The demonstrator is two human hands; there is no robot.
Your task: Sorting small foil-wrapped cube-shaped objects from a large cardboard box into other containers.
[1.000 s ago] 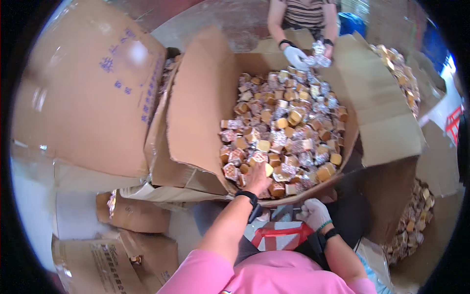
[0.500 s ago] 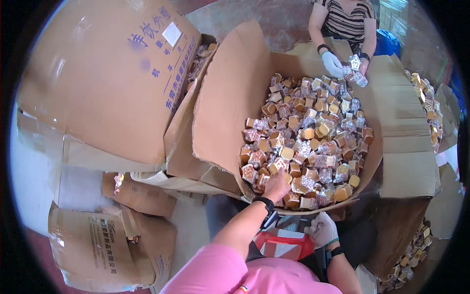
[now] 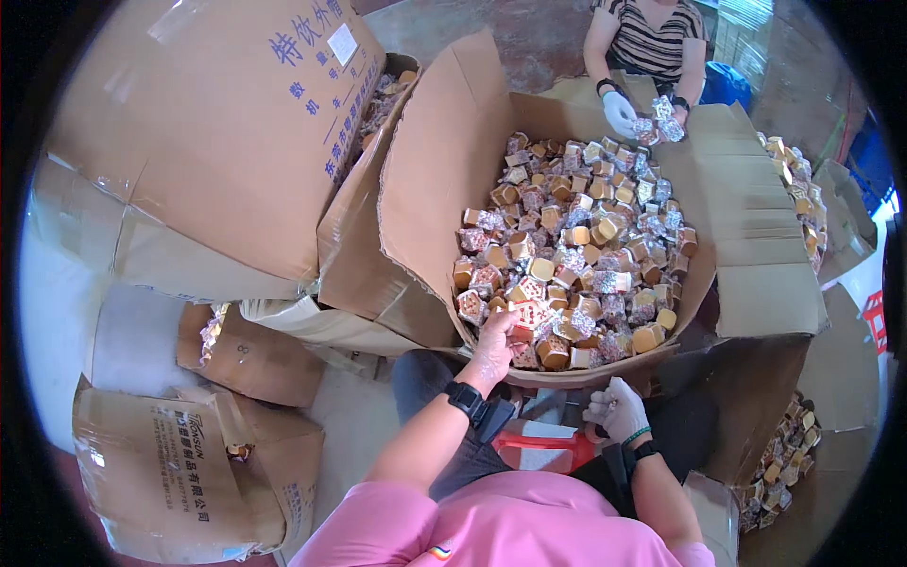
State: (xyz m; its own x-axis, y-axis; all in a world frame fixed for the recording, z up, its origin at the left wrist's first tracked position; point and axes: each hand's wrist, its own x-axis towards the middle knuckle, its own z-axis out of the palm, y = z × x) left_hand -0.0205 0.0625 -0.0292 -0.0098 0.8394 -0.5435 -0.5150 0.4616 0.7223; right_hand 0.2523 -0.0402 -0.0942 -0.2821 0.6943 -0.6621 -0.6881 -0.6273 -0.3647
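A large open cardboard box [image 3: 436, 142] in front of me is filled with small tan-and-white blocks [image 3: 605, 231], many in clear wrap or with red-patterned faces. At the box's near left corner my left hand [image 3: 496, 348], bare, pinches a white block with red marks [image 3: 531, 314] just above the heap. My right hand [image 3: 619, 412] wears a white glove and stays low outside the near rim. Its fingers are curled; whatever they hold, if anything, is hidden. A red-and-white container [image 3: 539, 448] is below, between my arms.
Across the box, another person [image 3: 652, 47] in a striped top holds several wrapped blocks [image 3: 664, 120] in gloved hands. A tall carton [image 3: 208, 142] stands at left, with smaller cartons [image 3: 179, 472] below. More blocks [image 3: 784, 463] fill a box at right.
My left hand has drawn back a little toward me and now has a red-marked block between its fingers. The view has shifted slightly. My right hand stays curled.
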